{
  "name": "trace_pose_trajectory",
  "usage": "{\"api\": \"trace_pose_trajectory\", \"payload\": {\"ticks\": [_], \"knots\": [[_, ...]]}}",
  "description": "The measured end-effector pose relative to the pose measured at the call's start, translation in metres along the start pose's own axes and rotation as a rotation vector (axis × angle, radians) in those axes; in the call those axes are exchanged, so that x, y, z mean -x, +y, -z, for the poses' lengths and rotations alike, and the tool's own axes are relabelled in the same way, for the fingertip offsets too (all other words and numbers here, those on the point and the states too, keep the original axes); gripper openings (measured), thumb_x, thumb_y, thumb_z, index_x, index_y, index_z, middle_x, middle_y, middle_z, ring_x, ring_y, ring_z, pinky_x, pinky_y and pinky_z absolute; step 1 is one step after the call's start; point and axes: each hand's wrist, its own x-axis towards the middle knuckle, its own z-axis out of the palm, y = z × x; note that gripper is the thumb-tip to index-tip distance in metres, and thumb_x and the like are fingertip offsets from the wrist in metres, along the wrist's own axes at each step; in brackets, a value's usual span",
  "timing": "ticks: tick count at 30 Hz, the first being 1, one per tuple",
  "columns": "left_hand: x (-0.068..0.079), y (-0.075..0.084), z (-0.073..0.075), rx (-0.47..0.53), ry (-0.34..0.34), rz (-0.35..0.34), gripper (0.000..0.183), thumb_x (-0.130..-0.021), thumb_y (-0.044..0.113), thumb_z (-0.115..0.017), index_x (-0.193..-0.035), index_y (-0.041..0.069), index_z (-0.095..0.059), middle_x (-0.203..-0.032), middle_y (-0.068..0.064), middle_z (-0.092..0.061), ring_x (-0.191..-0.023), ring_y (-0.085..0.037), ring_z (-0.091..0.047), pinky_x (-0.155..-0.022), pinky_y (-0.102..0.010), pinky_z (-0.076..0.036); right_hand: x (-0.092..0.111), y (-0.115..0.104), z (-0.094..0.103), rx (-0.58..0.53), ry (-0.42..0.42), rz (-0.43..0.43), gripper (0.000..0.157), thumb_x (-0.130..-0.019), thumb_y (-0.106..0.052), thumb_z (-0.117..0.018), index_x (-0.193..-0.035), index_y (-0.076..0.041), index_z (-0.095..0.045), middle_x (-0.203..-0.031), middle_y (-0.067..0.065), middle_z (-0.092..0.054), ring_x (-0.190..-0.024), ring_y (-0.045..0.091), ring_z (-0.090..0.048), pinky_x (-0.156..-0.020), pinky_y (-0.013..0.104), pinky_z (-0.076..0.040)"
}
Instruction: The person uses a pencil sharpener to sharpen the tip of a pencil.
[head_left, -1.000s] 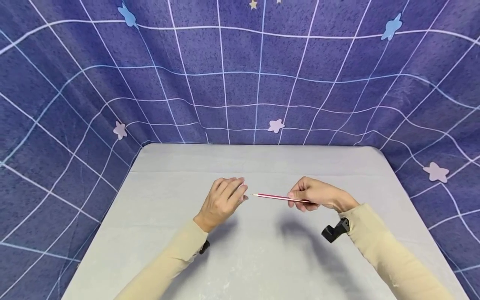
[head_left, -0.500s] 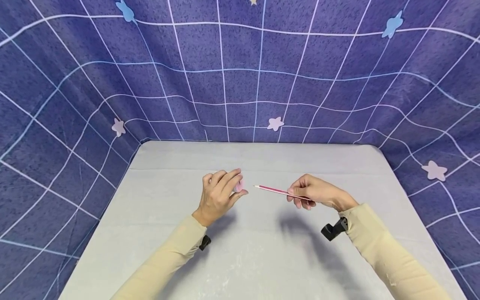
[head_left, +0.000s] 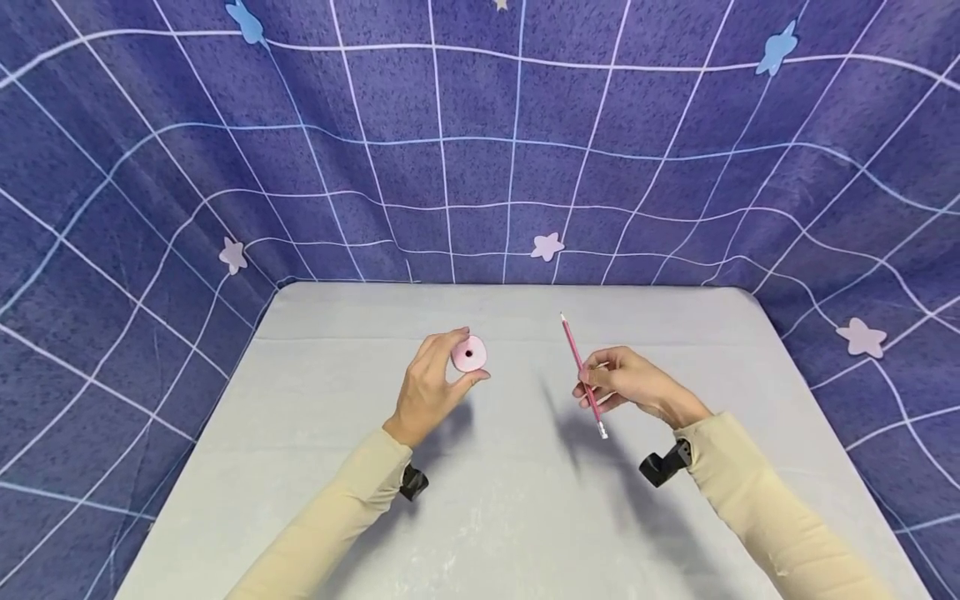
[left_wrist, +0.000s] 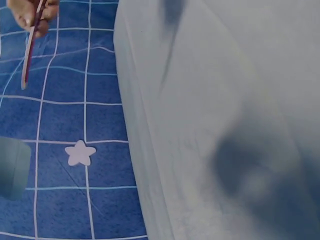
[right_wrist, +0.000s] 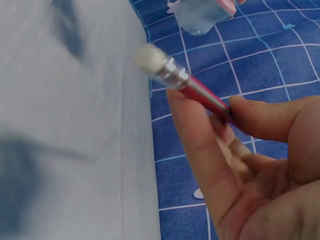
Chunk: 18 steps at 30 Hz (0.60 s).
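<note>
My left hand pinches a pencil sharpener between thumb and fingers. Its round pink face, with a dark hole in the centre, shows in the head view; a bluish see-through body appears at the edge of the left wrist view. To the right, my right hand holds a red pencil, its pale tip pointing up and away. The white eraser in a silver band sticks out below the fingers. Pencil and sharpener are apart, both above the table.
A table under a whitish cloth lies below both hands. Behind it and at its sides hangs a blue-purple curtain with grid lines and stars. A black wrist camera sits on the right sleeve, another on the left.
The left hand has turned, bringing the sharpener's holed face into view. In the right hand the pencil has swung from near level, tip leftward, to steep with its tip up and eraser down.
</note>
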Motion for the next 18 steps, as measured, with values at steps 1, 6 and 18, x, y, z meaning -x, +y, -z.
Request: {"api": "trace_pose_trajectory", "payload": {"ticks": [1, 6, 18], "knots": [[0.001, -0.001, 0.000, 0.002, -0.010, 0.025, 0.064, -0.056, 0.023, -0.081, -0.107, -0.005, -0.055, -0.102, -0.015, -0.061, -0.091, -0.025, -0.057, -0.082, -0.031, -0.047, -0.001, 0.002, -0.001, 0.001, 0.030, 0.001, 0.017, -0.088, -0.008, -0.051, -0.092, 0.009, -0.049, -0.078, 0.012, -0.064, -0.073, 0.026, -0.064, -0.065, 0.041, -0.052], [0.008, -0.009, -0.002, 0.010, -0.070, 0.152, 0.064, -0.056, 0.020, -0.083, -0.109, -0.002, -0.053, -0.100, -0.013, -0.061, -0.090, -0.022, -0.057, -0.079, -0.032, -0.047, -0.009, 0.016, -0.003, 0.026, 0.222, -0.034, 0.021, -0.084, -0.009, -0.057, -0.091, 0.010, -0.052, -0.072, 0.004, -0.058, -0.066, 0.020, -0.062, -0.061, 0.036, -0.053], [0.047, -0.028, -0.021, 0.053, -0.296, 0.405, 0.060, -0.063, 0.021, -0.081, -0.112, 0.006, -0.050, -0.101, -0.008, -0.062, -0.092, -0.020, -0.059, -0.079, -0.036, -0.047, -0.030, 0.074, -0.010, 0.117, 0.502, -0.188, 0.027, -0.082, -0.013, -0.061, -0.089, 0.012, -0.059, -0.072, 0.015, -0.065, -0.055, 0.015, -0.060, -0.058, 0.033, -0.053]]}}
